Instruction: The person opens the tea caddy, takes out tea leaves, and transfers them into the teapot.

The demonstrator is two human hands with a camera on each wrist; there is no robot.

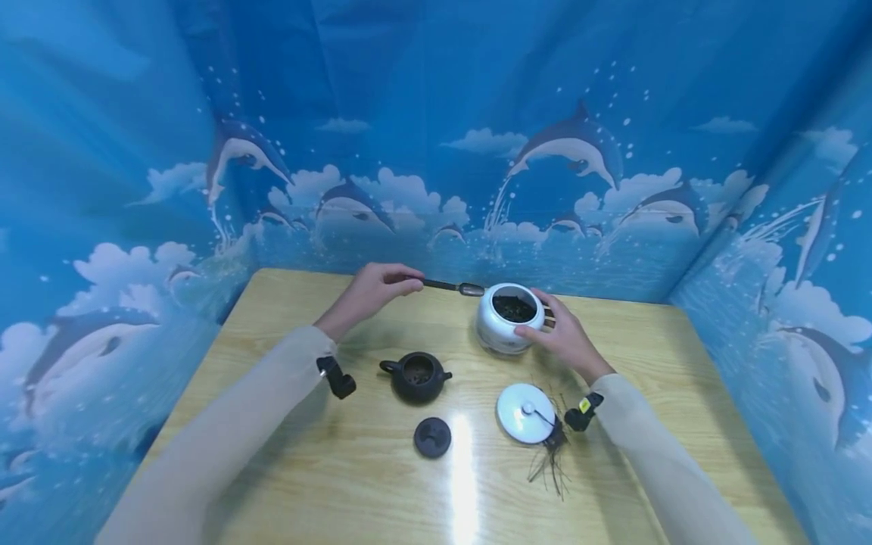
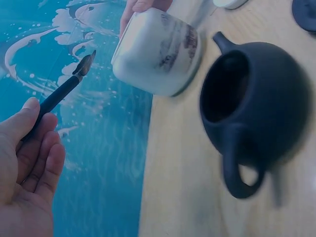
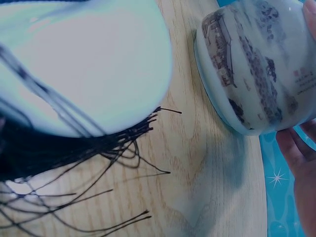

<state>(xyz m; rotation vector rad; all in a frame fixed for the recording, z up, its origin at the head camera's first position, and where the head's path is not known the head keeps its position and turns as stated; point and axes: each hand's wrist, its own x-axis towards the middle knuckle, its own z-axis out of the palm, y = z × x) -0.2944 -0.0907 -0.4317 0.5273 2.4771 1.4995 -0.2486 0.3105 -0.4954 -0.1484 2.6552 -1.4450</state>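
Observation:
My left hand [image 1: 378,294] pinches the dark handle of a small tea scoop [image 1: 470,289] between thumb and fingers. The scoop's bowl [image 2: 85,64] is right beside the rim of a white porcelain jar [image 1: 496,333]. Dark dried tea leaves [image 1: 512,308] show inside the jar's mouth. On the jar's right side, my right hand [image 1: 564,337] grips it, thumb near the front rim and fingers round the far side. Printed brownish scenery [image 3: 256,64] decorates the jar's wall. A dark teapot [image 1: 415,390], lid off, stands nearer me, its spout pointing right.
The round dark teapot lid [image 1: 432,437] lies in front of the teapot. Below the jar is its white lid [image 1: 518,412], with a dark stringy tassel [image 1: 555,446] beside it. A blue dolphin-print curtain [image 1: 422,113] surrounds the wooden table [image 1: 354,477] at the back and sides.

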